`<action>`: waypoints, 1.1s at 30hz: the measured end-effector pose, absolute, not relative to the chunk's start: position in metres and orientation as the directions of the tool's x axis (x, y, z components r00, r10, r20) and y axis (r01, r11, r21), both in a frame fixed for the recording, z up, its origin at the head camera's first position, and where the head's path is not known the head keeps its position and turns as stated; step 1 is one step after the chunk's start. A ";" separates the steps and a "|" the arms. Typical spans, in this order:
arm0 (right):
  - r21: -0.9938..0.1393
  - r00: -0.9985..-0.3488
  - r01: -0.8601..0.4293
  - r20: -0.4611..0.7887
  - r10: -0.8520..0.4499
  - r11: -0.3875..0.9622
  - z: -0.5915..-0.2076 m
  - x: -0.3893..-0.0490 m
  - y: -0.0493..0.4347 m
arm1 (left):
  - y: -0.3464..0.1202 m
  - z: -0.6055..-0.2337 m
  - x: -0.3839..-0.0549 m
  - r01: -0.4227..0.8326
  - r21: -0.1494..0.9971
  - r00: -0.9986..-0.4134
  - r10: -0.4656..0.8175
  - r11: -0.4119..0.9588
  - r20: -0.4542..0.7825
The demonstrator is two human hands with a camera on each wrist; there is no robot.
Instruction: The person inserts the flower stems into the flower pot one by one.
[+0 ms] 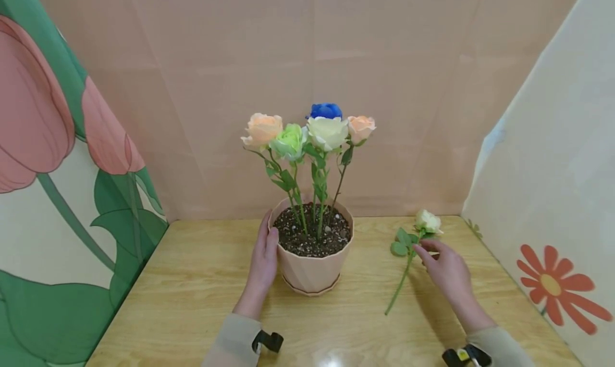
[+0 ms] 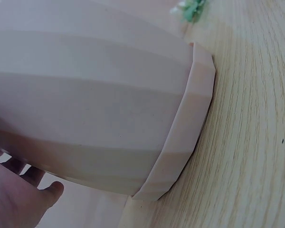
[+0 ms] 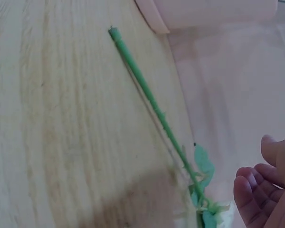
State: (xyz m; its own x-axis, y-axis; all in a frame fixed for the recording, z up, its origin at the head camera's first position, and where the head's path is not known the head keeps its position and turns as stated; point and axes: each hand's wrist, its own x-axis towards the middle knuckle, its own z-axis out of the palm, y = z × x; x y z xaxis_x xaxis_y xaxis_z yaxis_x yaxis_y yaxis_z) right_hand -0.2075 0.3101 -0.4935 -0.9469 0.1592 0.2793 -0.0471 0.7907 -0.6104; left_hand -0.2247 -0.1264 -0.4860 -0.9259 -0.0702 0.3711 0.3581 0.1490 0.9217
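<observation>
My left hand [image 1: 263, 257] rests against the left side of a pale pink faceted flowerpot [image 1: 314, 268], its fingers extended along the wall. The left wrist view shows the flowerpot [image 2: 99, 104] close up, with the hand [image 2: 14, 202] at its side. Dark soil [image 1: 312, 244] fills the pot, and several artificial roses stand in it: peach, green, white and blue. To the right, a loose white rose [image 1: 429, 221] lies on the table. My right hand [image 1: 447, 268] is beside its leaves; in the right wrist view, loosely bent fingers [image 3: 244, 199] appear apart from the green stem [image 3: 142, 83].
A pink saucer [image 1: 312, 291] sits beneath the pot on the wooden table [image 1: 192, 292]. Behind stands a plain pinkish backdrop [image 1: 216, 52]. Panels flank both sides, printed with tulips [image 1: 33, 100] on the left and a red flower [image 1: 550, 285] on the right.
</observation>
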 end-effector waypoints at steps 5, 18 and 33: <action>-0.604 -0.956 -0.031 0.251 0.153 0.797 -0.506 -0.214 0.316 | -0.127 -0.486 -0.226 0.360 0.920 -0.925 -0.069 0.153 0.374; -0.616 -0.982 0.039 0.122 0.145 0.786 -0.520 -0.219 0.323 | -0.125 -0.484 -0.225 0.355 0.924 -0.929 -0.057 0.139 0.366; -0.602 -0.981 0.101 0.070 0.178 0.792 -0.534 -0.231 0.327 | -0.126 -0.485 -0.224 0.348 0.924 -0.931 -0.060 0.158 0.361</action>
